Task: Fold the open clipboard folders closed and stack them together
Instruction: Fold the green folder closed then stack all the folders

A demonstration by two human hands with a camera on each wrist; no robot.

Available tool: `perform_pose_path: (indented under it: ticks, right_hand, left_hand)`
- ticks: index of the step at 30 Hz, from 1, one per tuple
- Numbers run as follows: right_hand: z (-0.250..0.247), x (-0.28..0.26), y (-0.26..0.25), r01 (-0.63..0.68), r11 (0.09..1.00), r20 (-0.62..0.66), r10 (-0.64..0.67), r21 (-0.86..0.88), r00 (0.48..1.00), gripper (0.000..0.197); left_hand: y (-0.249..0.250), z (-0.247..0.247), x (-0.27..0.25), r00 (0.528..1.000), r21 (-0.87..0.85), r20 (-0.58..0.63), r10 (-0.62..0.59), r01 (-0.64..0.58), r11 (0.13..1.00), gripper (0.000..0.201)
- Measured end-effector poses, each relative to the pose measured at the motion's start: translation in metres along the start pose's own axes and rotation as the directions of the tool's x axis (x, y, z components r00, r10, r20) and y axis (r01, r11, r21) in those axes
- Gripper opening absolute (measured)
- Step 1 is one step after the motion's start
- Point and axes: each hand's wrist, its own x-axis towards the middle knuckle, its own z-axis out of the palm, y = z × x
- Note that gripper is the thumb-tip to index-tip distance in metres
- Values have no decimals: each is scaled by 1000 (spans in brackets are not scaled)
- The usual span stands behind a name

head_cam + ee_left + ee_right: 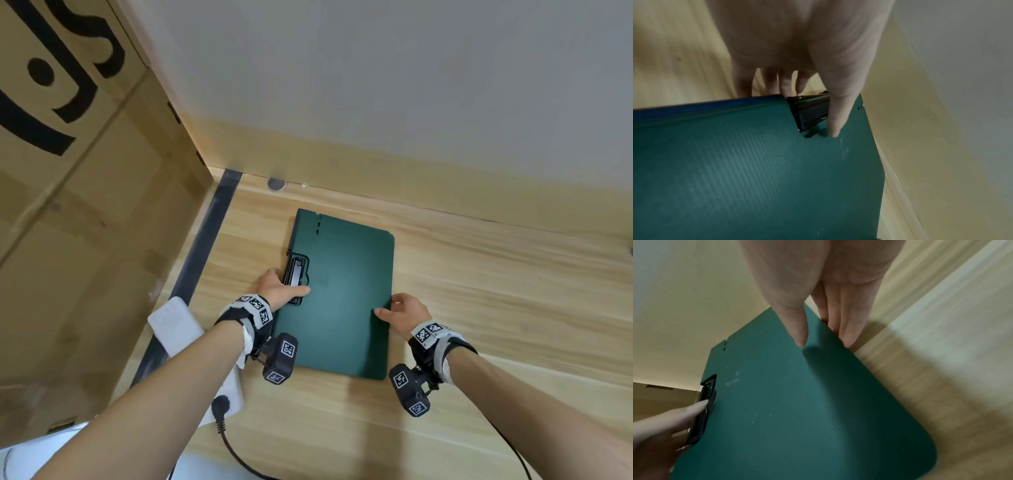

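From the head camera, the dark green clipboard folder (339, 294) lay closed on the wooden desk (496, 308), the left hand (279, 291) at its left edge by the black clip (297, 274) and the right hand (406, 313) at its right edge. At the left wrist, the thumb (838, 113) lay on the cover and the fingers (785, 81) went behind the edge, pinching it. At the right wrist, thumb (797, 324) on top and fingers (846, 318), pressed together, down the far side gripped the right edge.

A cardboard box (78, 219) with black printed markings stands at the left of a light wooden table (479, 308), beside a white power strip (178, 325) with a black plug (221, 406) and cable, below a pale wall (376, 68)
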Motion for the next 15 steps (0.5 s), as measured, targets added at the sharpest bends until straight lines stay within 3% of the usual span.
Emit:
perform_pose_path:
  ticks: [5,8,11,15]
  right_hand:
    - [4,7,-4,-60,979,46,52,192,998,74]
    - [3,16,-1,-54,983,53,46,177,998,77]
    - [0,27,5,-82,980,83,68,180,994,76]
    - [-8,35,8,-101,973,82,86,209,993,70]
  left_hand:
    - [10,3,15,996,-24,-28,-89,88,996,105]
    - [15,2,18,995,-65,3,-103,103,993,86]
    - [11,3,31,992,-105,61,-112,117,988,124]
    - [23,2,17,980,-123,127,-153,168,978,127]
